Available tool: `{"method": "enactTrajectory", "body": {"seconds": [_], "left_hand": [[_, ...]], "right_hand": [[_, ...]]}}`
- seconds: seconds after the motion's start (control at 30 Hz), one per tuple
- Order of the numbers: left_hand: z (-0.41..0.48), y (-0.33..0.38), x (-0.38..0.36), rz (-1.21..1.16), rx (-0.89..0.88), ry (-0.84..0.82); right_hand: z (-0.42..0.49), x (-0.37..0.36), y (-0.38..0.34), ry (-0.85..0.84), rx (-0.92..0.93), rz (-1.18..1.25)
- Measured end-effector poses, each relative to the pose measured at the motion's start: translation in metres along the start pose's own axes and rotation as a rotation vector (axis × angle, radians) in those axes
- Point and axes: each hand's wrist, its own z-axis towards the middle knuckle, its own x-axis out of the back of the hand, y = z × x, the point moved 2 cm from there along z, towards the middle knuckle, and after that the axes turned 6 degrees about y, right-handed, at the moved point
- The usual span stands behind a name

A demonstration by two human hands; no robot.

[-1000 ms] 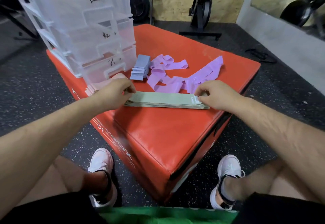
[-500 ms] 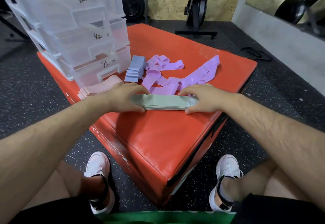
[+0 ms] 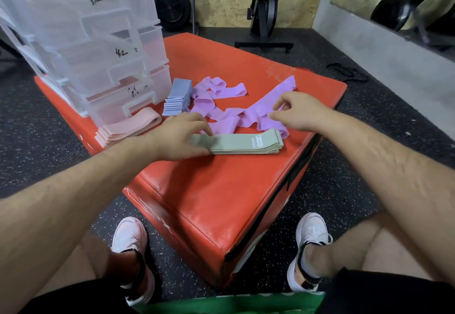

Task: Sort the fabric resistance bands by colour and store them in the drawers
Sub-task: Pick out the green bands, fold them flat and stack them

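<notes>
L hand (image 3: 179, 136) lies flat on the left end of the green band stack (image 3: 246, 143), fingers extended on top, thumb at the near edge. R hand (image 3: 302, 110) sits over the loose purple bands (image 3: 221, 116), fingers loosely curled; contact or pinch cannot be determined. Blue stack (image 3: 178, 97) and pink stack (image 3: 128, 127) lie beside the clear drawer unit (image 3: 98, 55), all on the red box (image 3: 209, 190).

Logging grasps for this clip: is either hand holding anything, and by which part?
Left hand rests on the left end of the green stack; right hand hovers over the purple bands, holding nothing.
</notes>
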Motion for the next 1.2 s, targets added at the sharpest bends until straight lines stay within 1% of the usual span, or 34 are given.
{"method": "enactTrajectory", "body": {"seconds": [0.03, 0.07, 0.13, 0.17, 0.3, 0.47, 0.57, 0.67, 0.73, 0.93, 1.07, 1.2], "left_hand": [[0.004, 0.008, -0.001, -0.034, -0.029, 0.008], [0.009, 0.015, -0.004, -0.063, -0.054, -0.004], [0.015, 0.026, -0.01, -0.084, -0.082, -0.055], [0.018, 0.029, -0.014, -0.078, -0.089, -0.082], [0.025, 0.033, -0.021, -0.064, -0.062, -0.168], [0.025, 0.034, -0.02, -0.1, -0.052, -0.14], [0.022, 0.036, -0.019, -0.1, -0.039, -0.145], [0.021, 0.036, -0.02, -0.085, -0.037, -0.149], [0.021, 0.038, -0.02, -0.084, -0.042, -0.145], [0.034, 0.062, -0.032, -0.163, -0.135, -0.149], [0.047, 0.077, -0.041, -0.188, -0.16, -0.152], [0.054, 0.087, -0.045, -0.162, -0.181, -0.163]], "right_hand": [[0.0, 0.0, 0.005, -0.054, -0.083, -0.018], [-0.001, -0.005, 0.01, -0.153, -0.169, -0.006], [-0.008, -0.016, 0.015, -0.339, -0.314, 0.088], [-0.011, -0.021, 0.015, -0.374, -0.355, 0.132], [-0.012, -0.034, 0.016, -0.356, -0.451, 0.315], [-0.013, -0.045, 0.013, -0.374, -0.556, 0.424], [-0.014, -0.046, 0.009, -0.395, -0.571, 0.457], [-0.013, -0.04, 0.008, -0.388, -0.528, 0.438], [-0.014, -0.031, 0.008, -0.399, -0.502, 0.467], [-0.021, 0.009, 0.028, -0.379, -0.514, 0.578], [-0.022, 0.04, 0.05, -0.344, -0.53, 0.565], [-0.025, 0.047, 0.055, -0.344, -0.513, 0.564]]}}
